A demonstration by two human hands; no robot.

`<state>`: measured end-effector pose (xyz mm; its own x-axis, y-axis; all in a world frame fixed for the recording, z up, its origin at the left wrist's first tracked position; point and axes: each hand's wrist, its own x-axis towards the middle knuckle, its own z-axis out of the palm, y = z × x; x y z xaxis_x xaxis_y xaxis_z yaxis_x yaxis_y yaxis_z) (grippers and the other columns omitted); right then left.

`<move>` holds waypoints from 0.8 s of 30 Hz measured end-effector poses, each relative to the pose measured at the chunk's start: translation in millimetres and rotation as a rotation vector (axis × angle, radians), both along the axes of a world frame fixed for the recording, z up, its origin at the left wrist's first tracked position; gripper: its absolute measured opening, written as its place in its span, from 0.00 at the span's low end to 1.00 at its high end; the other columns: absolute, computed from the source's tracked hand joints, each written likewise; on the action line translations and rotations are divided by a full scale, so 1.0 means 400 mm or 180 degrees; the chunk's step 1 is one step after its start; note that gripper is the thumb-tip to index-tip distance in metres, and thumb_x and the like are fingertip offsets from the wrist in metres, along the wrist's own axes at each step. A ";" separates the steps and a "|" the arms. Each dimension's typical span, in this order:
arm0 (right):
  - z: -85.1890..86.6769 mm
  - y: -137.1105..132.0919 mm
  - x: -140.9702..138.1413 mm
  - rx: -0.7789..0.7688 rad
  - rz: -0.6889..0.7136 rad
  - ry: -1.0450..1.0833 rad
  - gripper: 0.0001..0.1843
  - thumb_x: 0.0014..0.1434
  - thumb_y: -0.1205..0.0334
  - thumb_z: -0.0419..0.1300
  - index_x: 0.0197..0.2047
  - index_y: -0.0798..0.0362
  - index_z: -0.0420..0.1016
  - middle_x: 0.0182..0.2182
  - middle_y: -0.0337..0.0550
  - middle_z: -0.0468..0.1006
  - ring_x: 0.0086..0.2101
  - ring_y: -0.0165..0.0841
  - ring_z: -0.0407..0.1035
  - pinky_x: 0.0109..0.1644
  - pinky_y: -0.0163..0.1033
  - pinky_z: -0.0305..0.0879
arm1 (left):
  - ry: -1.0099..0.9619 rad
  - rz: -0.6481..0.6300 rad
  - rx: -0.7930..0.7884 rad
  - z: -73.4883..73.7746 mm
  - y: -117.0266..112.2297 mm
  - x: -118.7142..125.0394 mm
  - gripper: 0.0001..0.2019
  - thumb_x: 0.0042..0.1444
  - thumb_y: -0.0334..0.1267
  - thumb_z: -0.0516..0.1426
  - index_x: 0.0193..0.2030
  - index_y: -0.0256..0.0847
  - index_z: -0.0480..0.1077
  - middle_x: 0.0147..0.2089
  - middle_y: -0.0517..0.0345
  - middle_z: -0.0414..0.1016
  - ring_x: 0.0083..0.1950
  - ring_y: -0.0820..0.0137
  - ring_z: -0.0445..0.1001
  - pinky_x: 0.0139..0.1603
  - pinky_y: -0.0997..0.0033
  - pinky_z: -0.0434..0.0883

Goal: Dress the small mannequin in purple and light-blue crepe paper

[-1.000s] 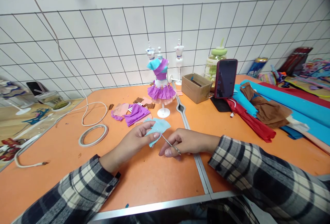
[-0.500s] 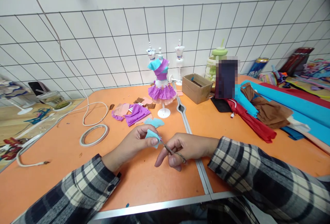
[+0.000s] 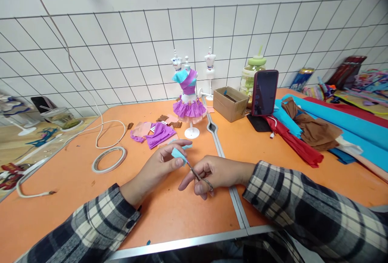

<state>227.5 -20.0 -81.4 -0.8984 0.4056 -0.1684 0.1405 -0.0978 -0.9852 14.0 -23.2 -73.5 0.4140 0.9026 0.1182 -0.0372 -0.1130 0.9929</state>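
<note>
- From my head view, the light blue piece (image 3: 178, 155) in my grasp has tipped over since half a second ago, so it shows a narrower face.
- My left index finger has stretched out since then and now hides most of a second light blue piece (image 3: 188, 146) on the table (image 3: 169, 218).
- My left hand (image 3: 160, 164) comes in from eight o'clock of the held piece, thumb and fingers pinched on it above the table.
- My right hand (image 3: 209, 174), at four o'clock, has its fingers closed round the scissors (image 3: 195, 173), with the index finger pointing out underneath.
- The scissor tips meet the piece's edge at about five o'clock; whether the blades are parted I can't tell.
- Just past twelve o'clock stands a small dress form (image 3: 189, 105) in purple and blue, on a white base.
- Toward eleven o'clock lie purple scraps (image 3: 160, 135); at nine, a roll of tape (image 3: 124, 154).
- Between one and two o'clock sits a cardboard box (image 3: 233, 111); at two, an upright phone (image 3: 265, 93).
- Red cloth (image 3: 294, 146) lies near three o'clock, brown cloth (image 3: 317, 127) just beyond it.
</note>
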 end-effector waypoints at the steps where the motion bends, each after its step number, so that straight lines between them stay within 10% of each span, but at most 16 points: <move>1: 0.000 0.000 0.000 -0.0001 -0.0018 -0.0006 0.29 0.55 0.48 0.68 0.56 0.56 0.76 0.26 0.37 0.74 0.28 0.25 0.70 0.29 0.28 0.65 | 0.0047 0.0067 -0.0037 -0.001 0.001 -0.001 0.16 0.46 0.51 0.69 0.33 0.41 0.77 0.55 0.49 0.75 0.58 0.54 0.69 0.59 0.56 0.64; 6: -0.001 0.001 0.001 0.0037 -0.0051 0.0006 0.30 0.54 0.47 0.68 0.55 0.57 0.77 0.26 0.37 0.74 0.28 0.26 0.70 0.28 0.28 0.65 | 0.0106 0.0042 -0.0322 -0.006 0.001 -0.003 0.14 0.48 0.49 0.68 0.31 0.39 0.77 0.34 0.55 0.76 0.37 0.66 0.71 0.44 0.65 0.67; 12: -0.006 0.003 0.001 0.0035 -0.0150 -0.0040 0.30 0.54 0.46 0.68 0.55 0.55 0.77 0.26 0.38 0.75 0.28 0.26 0.70 0.28 0.27 0.66 | -0.0189 -0.0011 -0.0386 -0.001 -0.004 0.003 0.28 0.43 0.53 0.70 0.50 0.44 0.76 0.36 0.57 0.75 0.39 0.67 0.71 0.42 0.68 0.66; 18: -0.013 0.004 0.001 0.0021 -0.0117 0.0026 0.33 0.54 0.43 0.67 0.55 0.56 0.76 0.28 0.39 0.75 0.27 0.25 0.71 0.28 0.27 0.68 | -0.0006 0.0045 -0.0507 -0.008 0.000 0.003 0.15 0.46 0.49 0.69 0.28 0.38 0.77 0.29 0.59 0.71 0.33 0.71 0.66 0.37 0.69 0.64; 24: -0.019 0.008 0.000 -0.0101 0.0037 0.0321 0.37 0.52 0.38 0.66 0.56 0.57 0.75 0.30 0.39 0.73 0.25 0.25 0.69 0.26 0.30 0.70 | 0.0058 -0.0097 -0.0519 -0.018 0.006 0.000 0.17 0.44 0.49 0.70 0.27 0.37 0.74 0.27 0.60 0.70 0.30 0.72 0.67 0.34 0.71 0.64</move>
